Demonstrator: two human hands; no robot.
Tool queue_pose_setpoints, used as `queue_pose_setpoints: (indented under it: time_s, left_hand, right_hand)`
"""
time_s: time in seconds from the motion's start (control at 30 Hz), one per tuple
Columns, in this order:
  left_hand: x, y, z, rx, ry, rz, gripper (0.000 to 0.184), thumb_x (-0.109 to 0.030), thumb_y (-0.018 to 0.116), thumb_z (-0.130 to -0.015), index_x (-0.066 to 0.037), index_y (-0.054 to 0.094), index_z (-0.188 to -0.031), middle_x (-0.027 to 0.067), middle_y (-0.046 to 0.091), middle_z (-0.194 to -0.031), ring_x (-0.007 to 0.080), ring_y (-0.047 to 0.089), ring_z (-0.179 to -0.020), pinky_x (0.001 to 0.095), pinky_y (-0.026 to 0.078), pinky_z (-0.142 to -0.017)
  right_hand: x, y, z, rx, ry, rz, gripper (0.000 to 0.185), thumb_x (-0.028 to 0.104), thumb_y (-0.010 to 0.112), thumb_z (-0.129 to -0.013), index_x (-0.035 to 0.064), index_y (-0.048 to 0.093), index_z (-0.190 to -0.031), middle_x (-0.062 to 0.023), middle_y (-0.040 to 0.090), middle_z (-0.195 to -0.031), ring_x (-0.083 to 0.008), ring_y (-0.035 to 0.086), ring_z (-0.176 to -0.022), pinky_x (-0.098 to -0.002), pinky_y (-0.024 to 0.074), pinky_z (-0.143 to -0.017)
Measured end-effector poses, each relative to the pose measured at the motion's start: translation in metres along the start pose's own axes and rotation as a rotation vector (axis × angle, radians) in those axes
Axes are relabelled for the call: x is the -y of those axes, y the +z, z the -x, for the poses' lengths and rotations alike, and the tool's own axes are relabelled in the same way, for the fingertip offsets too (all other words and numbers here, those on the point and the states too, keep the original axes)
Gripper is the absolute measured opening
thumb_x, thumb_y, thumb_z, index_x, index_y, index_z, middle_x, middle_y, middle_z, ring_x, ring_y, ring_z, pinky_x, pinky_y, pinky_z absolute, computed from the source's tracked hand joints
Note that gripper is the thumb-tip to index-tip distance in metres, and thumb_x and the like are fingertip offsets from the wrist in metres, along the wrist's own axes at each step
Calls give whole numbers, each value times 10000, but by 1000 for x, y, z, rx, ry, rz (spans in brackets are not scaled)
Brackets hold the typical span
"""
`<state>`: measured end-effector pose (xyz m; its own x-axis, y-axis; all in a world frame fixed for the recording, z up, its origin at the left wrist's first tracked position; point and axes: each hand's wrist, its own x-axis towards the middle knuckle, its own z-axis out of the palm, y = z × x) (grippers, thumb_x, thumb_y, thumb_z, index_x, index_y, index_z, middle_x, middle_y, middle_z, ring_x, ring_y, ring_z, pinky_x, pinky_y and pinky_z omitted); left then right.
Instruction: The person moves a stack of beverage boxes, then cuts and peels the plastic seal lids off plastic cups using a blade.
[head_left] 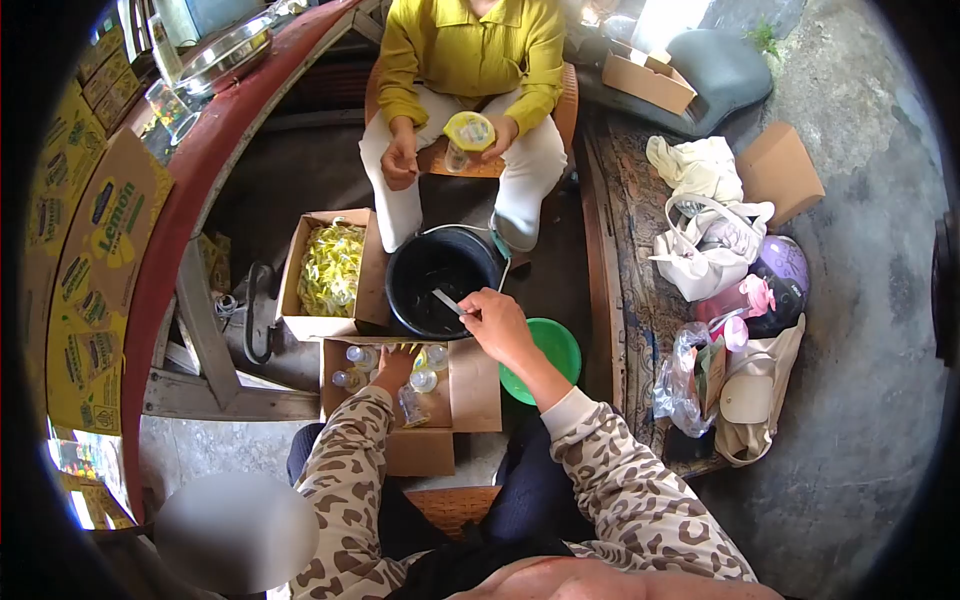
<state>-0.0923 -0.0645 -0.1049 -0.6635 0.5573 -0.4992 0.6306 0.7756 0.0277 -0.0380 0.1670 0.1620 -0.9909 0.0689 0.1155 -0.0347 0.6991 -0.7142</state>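
Note:
Over the right rim of the black bucket (pixel 420 310), my right hand (pixel 497 322) pinches a thin pale strip-like tool (pixel 447 300) that points into the bucket. My left hand (pixel 397 365) reaches into an open cardboard box (pixel 437 407) in front of me, among several clear plastic bottles (pixel 423 380); its fingers are partly hidden, and what they touch is unclear. A green basin (pixel 545 362) stands right of the box, below my right forearm. Another box (pixel 300 325), left of the bucket, holds many yellow-and-white wrappers (pixel 333 268).
Opposite me, a seated person in a yellow shirt (pixel 470 50) holds a yellow-topped cup (pixel 469 131). Bags (pixel 700 250) lie on a bench at right. A red-edged table (pixel 165 260) with lemon-printed cartons (pixel 110 225) beside it borders the left.

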Motion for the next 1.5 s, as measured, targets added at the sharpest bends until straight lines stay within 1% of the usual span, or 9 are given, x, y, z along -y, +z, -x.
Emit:
queue_pose_setpoints:
  time_s: [0.17, 0.3, 0.37, 0.47, 0.63, 0.87, 1.07, 1.2, 1.5]
  left_hand:
    - [3, 24, -2, -314, 29, -134, 458, -183, 498, -921, -152, 459, -1376, 71, 508, -1378, 256, 532, -1224, 488, 447, -950]
    - [6, 23, 0, -308, 58, -114, 491, -207, 631, -841, -110, 502, -1304, 95, 572, -1278, 271, 597, -1113, 439, 479, -918]
    - [10, 15, 3, -85, 46, 34, 950, -252, 822, -657, -49, 324, -1440, 175, 508, -1357, 339, 517, -1244, 469, 421, -1019]
    - [-4, -19, 24, -300, 107, -11, 825, -210, 856, -569, -33, 449, -1264, 155, 607, -1158, 323, 616, -1073, 447, 504, -882]
    - [-12, -81, 46, -84, 119, 79, 845, -225, 864, -546, -22, 434, -1245, 183, 597, -1167, 357, 617, -1059, 450, 508, -885]
    - [-15, -177, 119, -302, 9, 768, 774, -217, 836, -586, 2, 472, -1233, 231, 600, -1147, 381, 592, -1095, 412, 477, -956]
    - [-11, -198, 144, -886, 83, 1529, 733, -32, 738, -707, -9, 406, -1361, 145, 537, -1252, 211, 566, -1102, 317, 452, -967]
    - [-17, -206, 147, -873, -14, 2069, 692, 9, 712, -782, 33, 374, -1385, 132, 581, -1224, 182, 589, -1063, 287, 467, -928]
    - [-17, -208, 130, -622, 109, 1647, 453, -51, 781, -753, 11, 580, -1155, 81, 668, -1066, 139, 623, -969, 284, 497, -850]
  right_hand:
    - [-2, 6, 4, 7, -12, -27, 127, 83, 719, -786, 57, 693, -908, -106, 663, -864, -281, 674, -778, -386, 525, -705]
    - [-3, 10, 6, 38, -24, 0, 119, 89, 710, -791, 57, 686, -902, -98, 662, -867, -294, 666, -797, -399, 521, -714]
    - [-8, 14, 7, 53, -30, 3, 117, 91, 707, -791, 57, 684, -901, -95, 661, -868, -298, 664, -802, -402, 521, -715]
    - [-14, 17, 9, 59, -36, -13, 121, 94, 709, -785, 57, 686, -898, -96, 660, -865, -300, 663, -800, -403, 520, -718]
    - [-12, 11, 6, 50, -39, 40, 127, 95, 717, -773, 58, 691, -892, -98, 661, -866, -303, 662, -810, -406, 519, -728]
    - [-5, -3, 7, 11, -58, 18, 111, 76, 697, -772, 58, 686, -881, -113, 658, -882, -315, 662, -838, -422, 523, -734]
    - [9, -17, 9, -104, -58, -53, 103, 85, 693, -786, 60, 693, -886, -106, 665, -849, -305, 668, -806, -413, 519, -710]
    - [14, -18, 11, -143, -62, -54, 114, 85, 703, -788, 62, 687, -899, -100, 660, -845, -296, 661, -796, -400, 506, -695]
    - [28, -7, 10, -234, -227, -54, 68, 61, 664, -833, 74, 665, -900, -73, 620, -874, -284, 603, -852, -384, 480, -741]
